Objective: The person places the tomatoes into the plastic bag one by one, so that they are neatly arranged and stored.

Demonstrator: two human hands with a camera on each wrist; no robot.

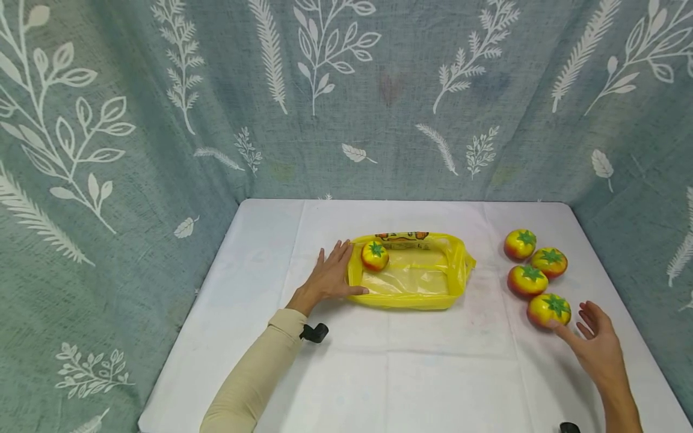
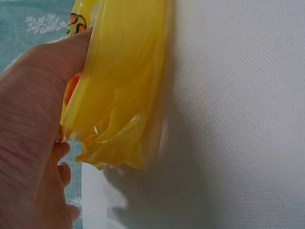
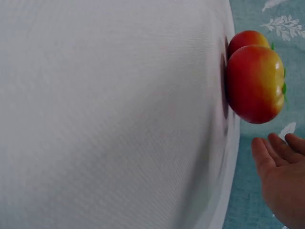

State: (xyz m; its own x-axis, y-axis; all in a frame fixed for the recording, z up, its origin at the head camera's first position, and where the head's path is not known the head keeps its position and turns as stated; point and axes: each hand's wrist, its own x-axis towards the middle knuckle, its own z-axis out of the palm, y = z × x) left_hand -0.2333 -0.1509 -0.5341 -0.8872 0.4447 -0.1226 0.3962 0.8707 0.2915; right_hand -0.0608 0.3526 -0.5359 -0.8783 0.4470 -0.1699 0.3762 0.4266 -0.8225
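Note:
A yellow plastic bag (image 1: 403, 300) lies with its mouth spread wide on the white table, one red-and-yellow toy tomato (image 1: 375, 257) inside at its left end. My left hand (image 1: 332, 278) holds the bag's left end; the thumb reaches over the near rim, the fingers spread along the outside. In the left wrist view the thumb passes behind the bag's yellow wall (image 2: 124, 71). On the right, my right hand (image 1: 595, 346) is held with fingers apart beside the nearest loose tomato (image 1: 548, 311), the thumb right at its edge. Its palm is empty in the right wrist view.
More loose toy tomatoes (image 1: 527, 281) with green leaf tops sit in a close group behind the nearest one, right of the bag. Grey-green leaf-patterned curtains (image 1: 379, 150) stand along the table's back and sides. A white cloth (image 1: 433, 373) covers the table.

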